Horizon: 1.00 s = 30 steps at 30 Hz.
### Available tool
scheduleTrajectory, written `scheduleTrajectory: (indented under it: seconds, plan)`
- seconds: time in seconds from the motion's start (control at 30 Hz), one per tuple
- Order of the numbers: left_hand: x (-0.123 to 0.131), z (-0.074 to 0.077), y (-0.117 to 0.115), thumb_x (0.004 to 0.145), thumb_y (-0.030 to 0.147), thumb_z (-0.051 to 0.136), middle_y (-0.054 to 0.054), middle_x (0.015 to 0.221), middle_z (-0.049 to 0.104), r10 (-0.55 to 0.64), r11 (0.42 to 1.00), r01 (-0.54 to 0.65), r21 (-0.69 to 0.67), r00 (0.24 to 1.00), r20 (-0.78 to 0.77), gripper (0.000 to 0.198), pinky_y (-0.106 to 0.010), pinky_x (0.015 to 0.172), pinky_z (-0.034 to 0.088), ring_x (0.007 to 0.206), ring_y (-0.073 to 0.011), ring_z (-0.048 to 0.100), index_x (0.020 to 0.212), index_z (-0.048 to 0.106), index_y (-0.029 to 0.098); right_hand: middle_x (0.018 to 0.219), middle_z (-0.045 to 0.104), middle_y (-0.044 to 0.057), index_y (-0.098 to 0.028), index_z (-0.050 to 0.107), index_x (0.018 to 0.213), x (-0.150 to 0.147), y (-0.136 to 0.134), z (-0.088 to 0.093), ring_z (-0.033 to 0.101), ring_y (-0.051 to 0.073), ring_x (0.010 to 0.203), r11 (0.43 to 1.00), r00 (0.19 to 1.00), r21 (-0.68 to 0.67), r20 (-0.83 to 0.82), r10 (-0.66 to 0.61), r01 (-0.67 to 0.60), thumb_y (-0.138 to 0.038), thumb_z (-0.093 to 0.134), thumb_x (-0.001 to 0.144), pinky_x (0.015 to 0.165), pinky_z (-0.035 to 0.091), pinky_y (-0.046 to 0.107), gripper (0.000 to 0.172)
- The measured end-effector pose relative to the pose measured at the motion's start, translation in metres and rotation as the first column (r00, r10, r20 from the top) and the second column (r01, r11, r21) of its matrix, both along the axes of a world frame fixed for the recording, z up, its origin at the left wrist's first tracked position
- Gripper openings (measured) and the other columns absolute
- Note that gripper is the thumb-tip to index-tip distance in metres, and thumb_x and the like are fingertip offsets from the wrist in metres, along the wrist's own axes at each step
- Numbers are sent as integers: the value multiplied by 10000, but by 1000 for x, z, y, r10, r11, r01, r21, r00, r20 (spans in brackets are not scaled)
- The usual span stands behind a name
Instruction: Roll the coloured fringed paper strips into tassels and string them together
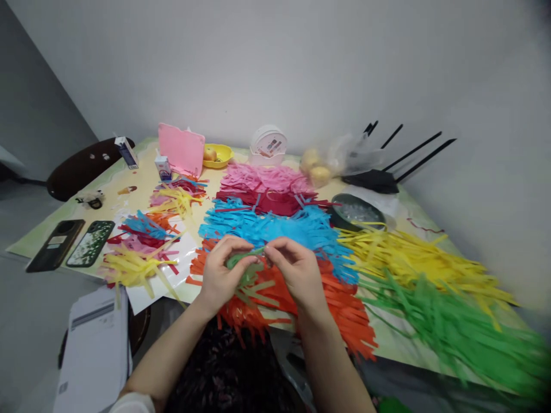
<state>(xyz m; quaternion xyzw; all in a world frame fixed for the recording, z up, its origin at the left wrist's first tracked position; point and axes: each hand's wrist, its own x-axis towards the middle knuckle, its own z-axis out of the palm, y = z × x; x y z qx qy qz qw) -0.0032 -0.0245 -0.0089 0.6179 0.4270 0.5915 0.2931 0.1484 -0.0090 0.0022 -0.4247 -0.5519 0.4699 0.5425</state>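
My left hand is closed around a small bunch of green paper strips, whose pale ends fan out below the fingers. My right hand pinches at the top of the same bunch, its thumb and forefinger close to the left fingertips. Both hands are over a heap of orange fringed paper. Beyond it lie layers of blue, dark red and pink fringed paper. Yellow and green fringed paper spread to the right.
Mixed-colour tassels lie at the left near two phones. Behind stand a drink carton, a pink stand, a yellow fruit bowl and a dark green bowl. A black router with antennas sits by the wall.
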Motion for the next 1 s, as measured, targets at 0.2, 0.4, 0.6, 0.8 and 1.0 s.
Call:
scheduleTrajectory:
  seconds: [0.2,0.4,0.6,0.8,1.0]
  plan:
    - [0,0,3,825,275,703,-46,821,755,8,997,-12,-79,998,-56,93,-287,733,550,747,-176,695,857,736,194,565,550,-37,-195,622,671,2,-5,8,485,102,518,994,996,82,48,-72,68,-379,697,808,503,409,225,241]
    - [4,-4,-2,834,266,678,-39,827,759,24,994,-32,-105,997,-72,91,-285,736,545,757,-180,700,861,731,197,583,511,-40,-203,572,658,-8,-6,-1,478,108,546,964,972,129,-38,-230,233,-371,679,833,539,414,236,265]
    - [-86,8,32,853,284,633,-71,974,733,87,989,-115,-89,959,-271,164,-335,825,511,900,-225,677,985,685,201,701,601,-9,-209,671,880,-16,-11,-15,551,129,611,987,991,89,-10,-130,131,-360,647,860,587,467,252,154]
    - [-221,44,141,868,184,532,-134,1092,667,635,737,-628,250,518,-573,181,-418,1037,323,1100,-275,529,974,671,137,747,646,14,-213,691,925,-6,-17,-30,560,132,603,993,994,44,-17,-108,108,-366,647,866,568,476,254,169]
    - [-172,-17,195,830,193,596,-84,1141,677,190,899,-435,-41,472,-861,159,-386,1012,381,1097,-254,547,924,724,188,720,659,8,-212,697,895,20,-26,-38,587,138,621,973,974,48,21,-226,225,-374,654,861,590,493,254,171]
